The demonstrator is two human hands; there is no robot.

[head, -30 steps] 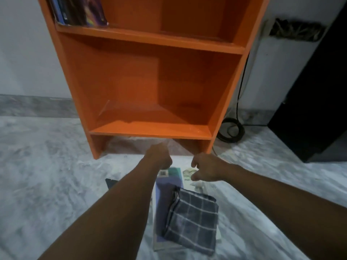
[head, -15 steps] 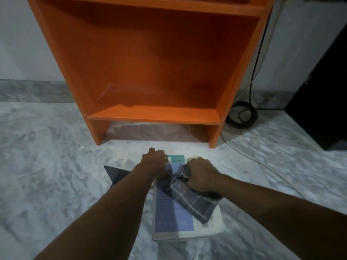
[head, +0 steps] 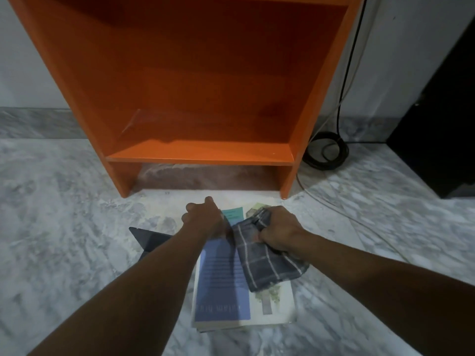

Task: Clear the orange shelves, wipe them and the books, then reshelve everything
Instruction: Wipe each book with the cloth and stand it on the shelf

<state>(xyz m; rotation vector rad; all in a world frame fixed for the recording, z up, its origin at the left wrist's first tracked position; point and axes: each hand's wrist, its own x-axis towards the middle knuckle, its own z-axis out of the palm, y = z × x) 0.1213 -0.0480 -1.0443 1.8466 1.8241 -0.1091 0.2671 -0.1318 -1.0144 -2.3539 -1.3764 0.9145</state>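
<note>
On the marble floor [head: 64, 227] before the bare orange shelves [head: 200, 152], the right hand [head: 279, 231] clutches a checked cloth [head: 267, 263] over stacked books [head: 231, 299]; the left hand [head: 204, 218], fisted, rests at their far edge.

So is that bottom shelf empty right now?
Empty: the bottom shelf shows only bare orange board; the books lie on the floor.

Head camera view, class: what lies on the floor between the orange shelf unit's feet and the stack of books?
Only bare marble floor separates the orange shelf unit from the stack of books; the head view shows nothing lying there.
</note>
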